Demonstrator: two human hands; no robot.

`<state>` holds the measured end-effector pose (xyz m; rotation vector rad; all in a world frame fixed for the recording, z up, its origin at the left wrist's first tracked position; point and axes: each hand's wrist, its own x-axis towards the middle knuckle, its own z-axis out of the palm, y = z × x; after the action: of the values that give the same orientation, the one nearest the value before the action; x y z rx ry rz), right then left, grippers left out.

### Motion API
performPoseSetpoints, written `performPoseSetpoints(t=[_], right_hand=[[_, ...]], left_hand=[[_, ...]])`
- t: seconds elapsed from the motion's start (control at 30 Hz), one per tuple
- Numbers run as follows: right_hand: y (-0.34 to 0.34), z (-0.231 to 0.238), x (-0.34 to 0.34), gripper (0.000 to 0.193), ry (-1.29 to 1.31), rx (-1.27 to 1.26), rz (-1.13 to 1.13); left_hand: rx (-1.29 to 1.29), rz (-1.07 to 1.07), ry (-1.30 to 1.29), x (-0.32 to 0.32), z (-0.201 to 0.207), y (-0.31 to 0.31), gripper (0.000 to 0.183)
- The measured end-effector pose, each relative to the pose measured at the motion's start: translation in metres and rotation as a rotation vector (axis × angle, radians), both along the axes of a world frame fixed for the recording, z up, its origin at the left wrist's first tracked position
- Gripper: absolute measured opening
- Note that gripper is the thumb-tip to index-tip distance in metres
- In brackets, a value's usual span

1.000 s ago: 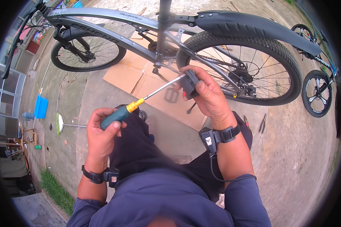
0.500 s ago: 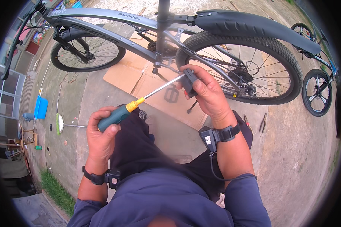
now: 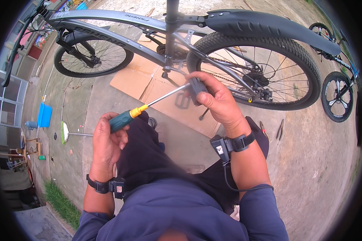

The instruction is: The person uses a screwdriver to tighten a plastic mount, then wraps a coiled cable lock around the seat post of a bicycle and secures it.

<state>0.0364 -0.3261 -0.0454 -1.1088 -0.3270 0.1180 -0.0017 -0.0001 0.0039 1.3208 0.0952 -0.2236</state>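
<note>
The left hand [image 3: 110,134] curls loosely round the green grip of a screwdriver [image 3: 138,110], thumb and fingers near its butt end, while the right hand [image 3: 216,96] pinches a small black block [image 3: 197,91] between thumb and fingers. The block sits in the air above the cardboard [image 3: 128,76], in front of the grey bicycle [image 3: 170,48], with the screwdriver's tip meeting its left side (whether it is seated in a screw or slot, I cannot tell). The block looks light and stiff, probably plastic, so a pinch across its opposite sides, fingertips clear of the blade, should suit it. The screwdriver seems rigid and a little heavier; its thick handle likely gives good purchase, the bare steel shaft rather less.
</note>
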Motion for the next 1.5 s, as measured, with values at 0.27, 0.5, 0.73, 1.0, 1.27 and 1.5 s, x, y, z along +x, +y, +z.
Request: performPoseSetpoints(t=[0.27, 0.5, 0.73, 1.0, 1.27, 1.5], right_hand=[[0.001, 0.004, -0.003, 0.053, 0.038, 0.019, -0.008], [0.003, 0.004, -0.002, 0.052, 0.022, 0.019, -0.011], [0.004, 0.003, -0.002, 0.073, 0.014, -0.004, -0.029], [0.004, 0.003, -0.003, 0.051, 0.047, 0.032, -0.022], [0.003, 0.002, -0.003, 0.05, 0.045, 0.034, -0.026], [0.007, 0.001, -0.002, 0.049, 0.012, 0.033, -0.016]], left_hand=[[0.113, 0.064, -0.107, 0.0, 0.006, -0.009, 0.032], [0.131, 0.139, -0.395, 0.001, -0.01, -0.008, 0.032], [0.056, -0.099, -0.024, 0.002, 0.007, 0.014, 0.038], [-0.158, -0.188, 0.077, 0.005, 0.007, 0.018, 0.045], [-0.085, -0.134, -0.05, 0.006, 0.003, 0.014, 0.04], [0.053, 0.15, -0.266, 0.005, -0.006, -0.006, 0.038]])
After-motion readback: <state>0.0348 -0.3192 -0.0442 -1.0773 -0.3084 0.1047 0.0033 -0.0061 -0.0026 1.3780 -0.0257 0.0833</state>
